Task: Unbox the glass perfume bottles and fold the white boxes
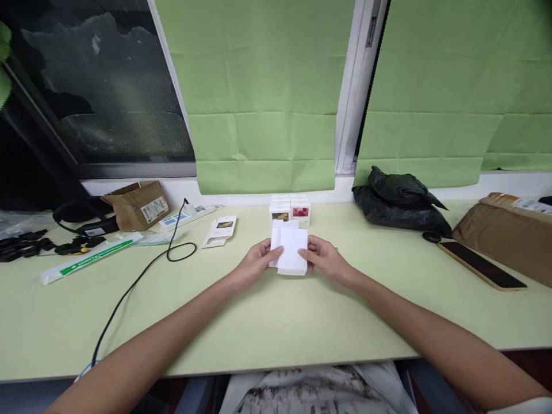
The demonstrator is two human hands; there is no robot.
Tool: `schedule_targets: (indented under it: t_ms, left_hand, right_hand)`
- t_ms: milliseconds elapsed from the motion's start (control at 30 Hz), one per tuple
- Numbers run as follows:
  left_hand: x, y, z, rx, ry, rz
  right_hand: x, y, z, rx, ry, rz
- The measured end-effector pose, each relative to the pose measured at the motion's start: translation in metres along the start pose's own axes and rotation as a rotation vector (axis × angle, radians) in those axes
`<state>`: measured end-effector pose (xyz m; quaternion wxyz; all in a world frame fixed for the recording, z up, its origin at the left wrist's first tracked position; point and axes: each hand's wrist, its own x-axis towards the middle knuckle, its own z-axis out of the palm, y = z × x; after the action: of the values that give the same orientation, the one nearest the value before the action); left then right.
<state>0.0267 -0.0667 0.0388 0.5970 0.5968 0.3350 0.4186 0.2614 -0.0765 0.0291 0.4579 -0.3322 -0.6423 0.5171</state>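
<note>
Between my two hands is a white cardboard box (pixel 292 248), its plain face toward me and a flap sticking up at the top edge. My left hand (pixel 259 260) pinches the box's left side, thumb on the front. On the right side, my right hand (pixel 324 259) grips it the same way, fingers behind. Just beyond stand small white boxes (pixel 301 214) in a group, with flower pictures on their fronts. A flattened white carton (pixel 219 231) with a similar picture lies to the left of my hands.
A black cable (pixel 142 273) loops over the table's left side, near a power strip (pixel 187 215), an open brown box (pixel 137 207) and a green-and-white packet (pixel 92 257). Rightward lie a black plastic bag (pixel 399 201), a phone (pixel 480 264) and a brown parcel (pixel 504 233).
</note>
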Motion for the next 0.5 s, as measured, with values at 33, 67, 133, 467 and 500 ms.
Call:
schedule_targets:
  t_ms: [33,67,133,467,500]
  left_hand:
    - [0.0004,-0.0005,-0.0002,0.005,0.018,0.006]
    - [0.0007,-0.0008,-0.0005,0.007,0.033,0.009]
    - [0.0014,-0.0015,-0.0014,0.01,0.051,0.013]
    - [0.0027,-0.0037,-0.004,0.057,0.04,0.002]
    - [0.0021,-0.0031,-0.003,0.06,0.004,-0.005]
  right_hand:
    - [0.0004,0.0002,-0.0003,-0.013,0.004,0.001]
    - [0.0007,0.0002,-0.0004,-0.026,0.009,0.005]
    - [0.0008,-0.0005,0.0001,-0.042,0.021,0.017]
    - [-0.0042,-0.0068,0.0057,-0.073,-0.003,0.079]
    - [-0.0042,-0.0074,0.0052,-0.07,0.006,0.087]
